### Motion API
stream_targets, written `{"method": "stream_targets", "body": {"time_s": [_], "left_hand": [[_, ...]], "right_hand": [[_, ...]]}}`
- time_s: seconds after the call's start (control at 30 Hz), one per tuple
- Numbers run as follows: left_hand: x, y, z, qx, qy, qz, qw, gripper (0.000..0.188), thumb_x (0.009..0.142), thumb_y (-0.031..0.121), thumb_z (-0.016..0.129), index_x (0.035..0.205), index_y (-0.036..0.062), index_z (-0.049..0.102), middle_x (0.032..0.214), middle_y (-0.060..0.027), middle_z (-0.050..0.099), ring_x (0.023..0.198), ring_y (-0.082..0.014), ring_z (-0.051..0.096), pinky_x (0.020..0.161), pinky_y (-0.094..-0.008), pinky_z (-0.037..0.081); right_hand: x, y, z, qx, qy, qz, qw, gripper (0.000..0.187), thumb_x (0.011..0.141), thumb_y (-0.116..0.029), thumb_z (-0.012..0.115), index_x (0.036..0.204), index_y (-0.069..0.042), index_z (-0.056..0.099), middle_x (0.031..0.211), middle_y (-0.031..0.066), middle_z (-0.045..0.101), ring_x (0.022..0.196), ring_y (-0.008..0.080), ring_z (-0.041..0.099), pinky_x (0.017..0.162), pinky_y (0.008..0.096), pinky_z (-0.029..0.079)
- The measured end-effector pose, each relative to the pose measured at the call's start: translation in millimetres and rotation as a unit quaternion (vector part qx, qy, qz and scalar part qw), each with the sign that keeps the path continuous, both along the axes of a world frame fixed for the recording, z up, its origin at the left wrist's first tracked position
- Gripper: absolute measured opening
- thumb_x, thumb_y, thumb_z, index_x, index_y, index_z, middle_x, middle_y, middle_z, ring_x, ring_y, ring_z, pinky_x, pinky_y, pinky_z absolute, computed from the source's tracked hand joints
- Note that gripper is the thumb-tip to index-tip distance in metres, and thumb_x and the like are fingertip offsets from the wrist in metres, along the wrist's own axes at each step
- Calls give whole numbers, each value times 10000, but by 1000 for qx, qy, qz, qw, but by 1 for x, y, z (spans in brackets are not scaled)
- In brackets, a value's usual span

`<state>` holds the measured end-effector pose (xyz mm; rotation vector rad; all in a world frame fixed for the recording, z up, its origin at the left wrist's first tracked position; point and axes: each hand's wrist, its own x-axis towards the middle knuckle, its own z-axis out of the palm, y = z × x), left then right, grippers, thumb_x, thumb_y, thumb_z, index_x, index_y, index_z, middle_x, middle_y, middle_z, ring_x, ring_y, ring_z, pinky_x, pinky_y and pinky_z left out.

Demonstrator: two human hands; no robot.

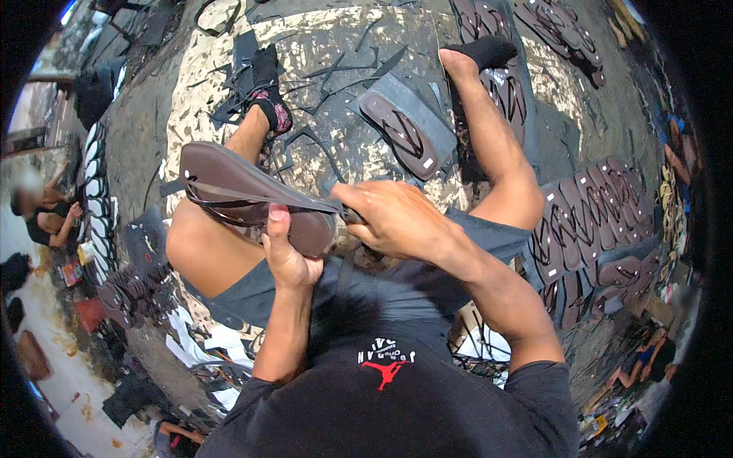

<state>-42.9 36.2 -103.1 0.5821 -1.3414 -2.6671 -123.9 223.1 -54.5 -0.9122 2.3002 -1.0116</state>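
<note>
A brown flip-flop [233,164] is tilted up over my left thigh, its dark straps crossing the footbed. My left hand [290,259] grips it near one end, with the thumb up against it and the other fingers hidden behind. Beside that end my right hand [401,217] is closed in a fist. A thin grey strip [294,201] runs along the flip-flop to this fist. Something dark shows under the right fingers, too covered to name. Between my legs, another brown flip-flop [397,136] lies on a grey sheet [433,114] on the floor.
Dark offcuts [328,84] litter the floor between my feet. Rows of brown flip-flops [584,221] lie to my right, with more flip-flops [561,34] at the far right. White-edged footwear [98,183] lines the left side. Another person [57,217] sits at the far left.
</note>
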Motion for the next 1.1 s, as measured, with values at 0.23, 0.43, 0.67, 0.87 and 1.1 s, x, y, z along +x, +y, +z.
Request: {"method": "stream_targets", "body": {"time_s": [0.23, 0.43, 0.67, 0.87, 1.1], "left_hand": [[13, 4, 6, -64, -54, -9, 996, 507, 960, 401, 671, 1285, 26, 568, 1175, -78, 656, 1094, -216, 640, 979, -384, 516], [-40, -1, 14, -58, -72, -208, 974, 542, 1073, 489, 467, 1271, -9, 548, 1072, -113, 680, 826, -184, 707, 710, -316, 599], [-39, -1, -10, -41, -90, -134, 986, 427, 1077, 379, 517, 1326, 36, 566, 1138, -92, 672, 874, -172, 694, 767, -321, 587], [-73, 50, -53, 28, -152, -132, 979, 490, 1058, 312, 568, 1446, 24, 491, 1342, -133, 601, 1210, -246, 598, 1075, -391, 464], [-123, 79, -111, -27, -122, -129, 984, 374, 1043, 393, 602, 1192, 52, 626, 1025, -53, 710, 887, -169, 681, 785, -332, 556]], "right_hand": [[-25, -48, -44, -236, -180, -165, 940, 318, 922, -274, 714, 1056, -7, 603, 757, 130, 689, 630, 257, 669, 596, 412, 551], [-13, 20, -46, -275, -409, -297, 818, 478, 942, -449, 732, 1014, 14, 635, 697, 55, 659, 504, 104, 600, 450, 275, 493], [-63, 79, -90, -449, -195, -512, 706, 488, 927, -377, 764, 1203, 2, 627, 1103, 124, 699, 759, 131, 644, 592, 278, 548], [-48, 67, -205, 53, 38, -426, 903, 464, 857, -319, 764, 1168, 11, 667, 1036, 271, 715, 992, 453, 689, 896, 478, 530], [-2, 37, -132, -184, -154, -401, 884, 297, 941, -218, 739, 1152, -17, 680, 780, 19, 667, 598, 98, 601, 527, 279, 469]]}}
